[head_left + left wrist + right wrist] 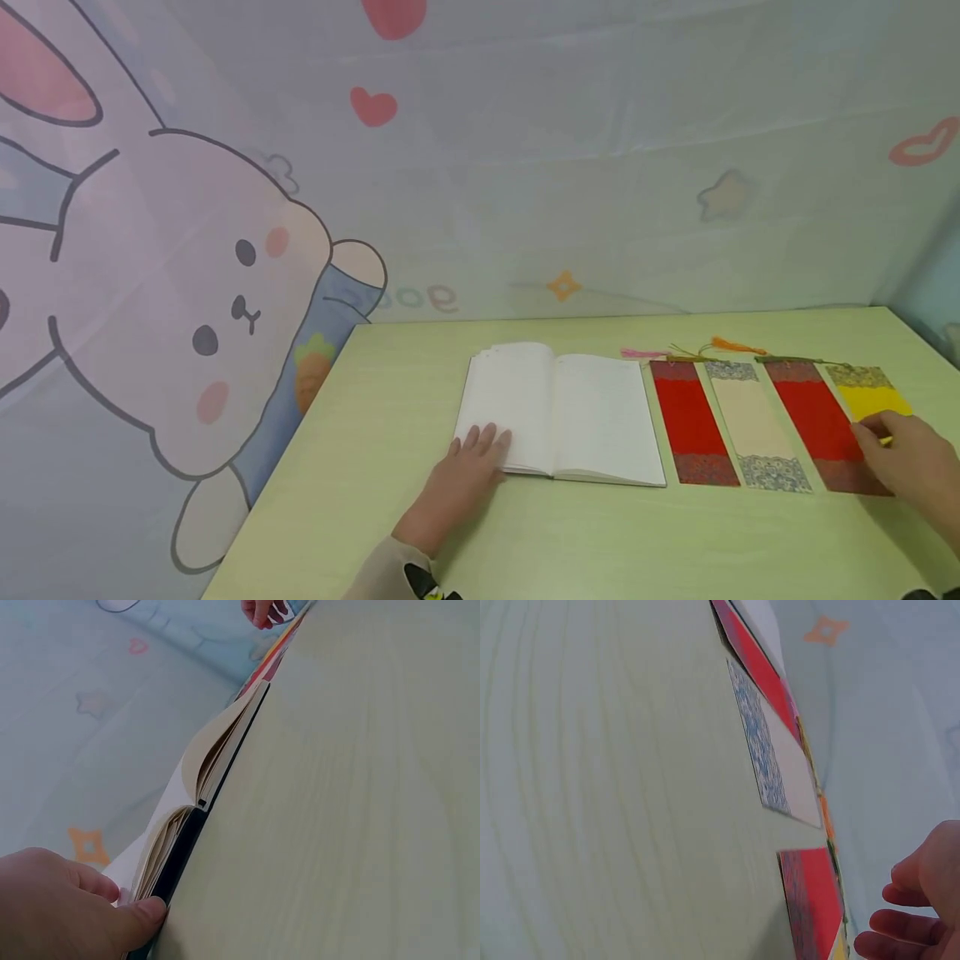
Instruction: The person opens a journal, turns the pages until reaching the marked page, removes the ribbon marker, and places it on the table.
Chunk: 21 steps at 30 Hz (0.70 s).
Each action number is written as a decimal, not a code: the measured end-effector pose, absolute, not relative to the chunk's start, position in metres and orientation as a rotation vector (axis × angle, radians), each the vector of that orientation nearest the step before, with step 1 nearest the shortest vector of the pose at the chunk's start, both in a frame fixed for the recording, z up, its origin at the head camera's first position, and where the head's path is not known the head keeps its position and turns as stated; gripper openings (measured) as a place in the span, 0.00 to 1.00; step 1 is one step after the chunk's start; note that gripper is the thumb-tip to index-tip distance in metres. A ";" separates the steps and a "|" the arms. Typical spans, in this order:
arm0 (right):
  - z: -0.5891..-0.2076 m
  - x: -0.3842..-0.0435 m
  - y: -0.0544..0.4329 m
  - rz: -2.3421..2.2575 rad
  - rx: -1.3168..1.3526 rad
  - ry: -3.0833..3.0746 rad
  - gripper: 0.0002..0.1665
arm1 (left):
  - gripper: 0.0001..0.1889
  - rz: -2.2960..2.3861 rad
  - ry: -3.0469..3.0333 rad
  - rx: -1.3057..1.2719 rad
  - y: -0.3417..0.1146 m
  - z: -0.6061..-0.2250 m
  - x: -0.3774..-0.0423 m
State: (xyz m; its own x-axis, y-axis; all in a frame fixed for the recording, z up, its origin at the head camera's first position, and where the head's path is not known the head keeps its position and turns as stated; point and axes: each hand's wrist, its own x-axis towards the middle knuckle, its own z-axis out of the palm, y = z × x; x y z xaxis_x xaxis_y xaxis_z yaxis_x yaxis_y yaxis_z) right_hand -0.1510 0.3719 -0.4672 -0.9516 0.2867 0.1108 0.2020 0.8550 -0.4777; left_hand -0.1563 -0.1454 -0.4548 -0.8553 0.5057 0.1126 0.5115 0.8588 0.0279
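A book (600, 417) lies spread at blank white pages. My left hand (471, 462) rests on the lower left corner of its left page, fingers straight; in the left wrist view the thumb (146, 919) lies along the dark cover edge. At the far right, my right hand (911, 458) is over a yellow bookmark (873, 400) and hides its lower part. The right wrist view shows these fingers (900, 926) loosely bent, nothing between them. Beside it lie a red bookmark (813, 408), a cream bookmark (750, 417) with blue-grey patterned ends, and another red bookmark (690, 417).
Tassels in pink (639, 353), orange (738, 345) and green (798, 360) lie beyond the bookmarks' top ends. The pale green table (600, 542) meets a cloth backdrop (525, 208) printed with a rabbit and hearts along its far edge.
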 end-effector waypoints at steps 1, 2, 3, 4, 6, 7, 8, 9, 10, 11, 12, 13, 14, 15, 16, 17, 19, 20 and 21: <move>-0.465 -0.150 0.365 0.704 -0.332 -2.856 0.20 | 0.27 -0.066 -2.917 -0.816 -0.147 -0.455 -0.156; -0.464 -0.149 0.359 0.694 -0.258 -2.845 0.19 | 0.27 -0.052 -2.901 -0.828 -0.148 -0.455 -0.156; -0.463 -0.149 0.354 0.685 -0.190 -2.832 0.18 | 0.26 -0.035 -2.887 -0.841 -0.149 -0.456 -0.156; -0.463 -0.148 0.348 0.673 -0.132 -2.825 0.17 | 0.26 -0.021 -2.875 -0.852 -0.150 -0.456 -0.156; -0.463 -0.147 0.339 0.670 -0.012 -2.817 0.15 | 0.24 -0.006 -2.858 -0.876 -0.151 -0.456 -0.156; -0.462 -0.146 0.334 0.674 0.029 -2.822 0.15 | 0.23 -0.006 -2.851 -0.889 -0.151 -0.456 -0.156; -0.462 -0.145 0.330 0.684 0.067 -2.825 0.15 | 0.23 -0.013 -2.842 -0.901 -0.152 -0.456 -0.156; -0.461 -0.145 0.326 0.696 0.100 -2.822 0.15 | 0.22 -0.015 -2.836 -0.914 -0.152 -0.455 -0.155; -0.461 -0.145 0.322 0.712 0.139 -2.817 0.15 | 0.21 -0.017 -2.829 -0.928 -0.152 -0.455 -0.155; -0.462 -0.144 0.319 0.725 0.181 -2.806 0.15 | 0.21 -0.023 -2.822 -0.941 -0.153 -0.454 -0.154; -0.462 -0.144 0.315 0.746 0.212 -2.799 0.16 | 0.21 -0.026 -2.812 -0.955 -0.153 -0.454 -0.154; -0.463 -0.143 0.312 0.769 0.240 -2.793 0.17 | 0.21 -0.024 -2.804 -0.966 -0.153 -0.454 -0.153; -0.463 -0.143 0.308 0.791 0.273 -2.782 0.18 | 0.22 -0.028 -2.798 -0.974 -0.154 -0.454 -0.153; -0.464 -0.143 0.305 0.809 0.303 -2.775 0.19 | 0.23 -0.021 -2.794 -0.981 -0.154 -0.455 -0.152; -0.464 -0.142 0.302 0.831 0.324 -2.780 0.20 | 0.24 -0.020 -2.789 -0.984 -0.155 -0.455 -0.152; -0.465 -0.142 0.299 0.844 0.338 -2.788 0.21 | 0.24 -0.030 -2.793 -0.980 -0.155 -0.455 -0.152; -0.465 -0.141 0.293 0.874 0.353 -2.801 0.22 | 0.24 -0.043 -2.794 -0.964 -0.156 -0.455 -0.152; -0.465 -0.141 0.291 0.882 0.357 -2.808 0.23 | 0.24 -0.053 -2.789 -0.954 -0.156 -0.455 -0.153; -0.465 -0.141 0.289 0.890 0.362 -2.815 0.23 | 0.24 -0.062 -2.780 -0.945 -0.157 -0.454 -0.153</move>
